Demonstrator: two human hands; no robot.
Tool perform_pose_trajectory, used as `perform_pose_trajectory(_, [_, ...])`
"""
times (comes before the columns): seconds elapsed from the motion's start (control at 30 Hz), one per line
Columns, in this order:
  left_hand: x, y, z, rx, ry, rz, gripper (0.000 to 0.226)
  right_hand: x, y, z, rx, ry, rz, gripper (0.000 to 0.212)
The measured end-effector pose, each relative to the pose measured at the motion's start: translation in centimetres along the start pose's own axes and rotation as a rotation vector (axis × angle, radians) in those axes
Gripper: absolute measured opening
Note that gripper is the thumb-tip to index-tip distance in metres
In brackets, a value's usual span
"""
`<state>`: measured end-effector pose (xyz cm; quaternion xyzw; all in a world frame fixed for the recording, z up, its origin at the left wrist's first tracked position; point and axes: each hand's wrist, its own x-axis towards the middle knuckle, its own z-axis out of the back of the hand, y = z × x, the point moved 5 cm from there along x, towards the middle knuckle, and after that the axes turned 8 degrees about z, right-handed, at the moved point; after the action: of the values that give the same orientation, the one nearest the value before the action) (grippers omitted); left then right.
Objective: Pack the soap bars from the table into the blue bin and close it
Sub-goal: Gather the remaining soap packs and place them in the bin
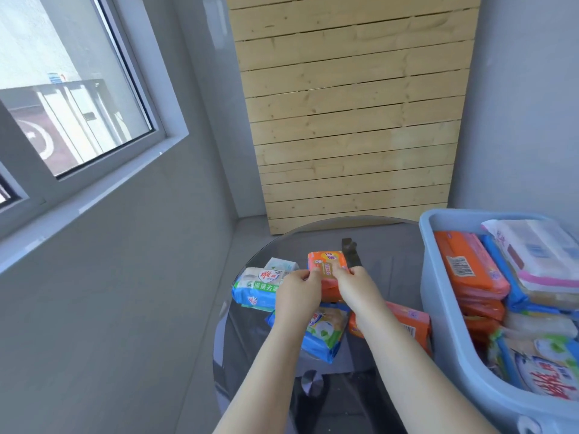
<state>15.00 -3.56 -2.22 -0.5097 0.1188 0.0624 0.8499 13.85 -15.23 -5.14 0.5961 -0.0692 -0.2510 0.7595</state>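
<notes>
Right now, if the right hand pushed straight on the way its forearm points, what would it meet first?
The right hand already pinches the orange wrapped soap bar; beyond that, probably bare round glass table, though depth is unclear.

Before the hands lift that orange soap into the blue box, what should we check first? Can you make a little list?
1. Both hands on the orange soap pack: left hand and right hand pinch its near edge. Ok.
2. Blue bin open on top: ok, no lid in view.
3. Room in the bin: it already looks quite full. Cannot tell.
4. Path to the bin: it stands close on the right, nothing between. Ok.
5. Soap left on the glass table: several packs remain, so packing is unfinished. Not ok.
</notes>
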Motion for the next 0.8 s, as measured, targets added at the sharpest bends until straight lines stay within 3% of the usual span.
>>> perform_pose_trajectory(0.2, [-1.7, 0.4, 0.7, -0.329, 0.073, 0.099, 0.029, -3.7, 0.4, 0.8, 0.279, -0.102, 0.108, 0.027])
perform_pose_trajectory(0.47, [-6.7, -1.8, 4.0, -0.614, 0.085, 0.000, 0.033, -9.8, 7.4, 3.7, 0.229, -0.118, 0.424, 0.021])
perform_pose_trajectory(0.63, [-11.0, -4.9, 3.8, -0.635, 0.215, -0.087, 0.027, -13.2, 9.5, 7.9, 0.235, -0.139, 0.487, 0.026])
perform_pose_trajectory(0.73, [-13.5, -7.0, 2.3, -0.580, 0.322, -0.167, 0.021, -15.4, 10.1, 11.6, 0.131, -0.137, 0.572, 0.004])
perform_pose_trajectory(0.8, [-15.0, -8.1, 0.6, -0.534, 0.419, -0.204, 0.019, -16.7, 9.9, 14.4, 0.053, -0.144, 0.599, 0.010])
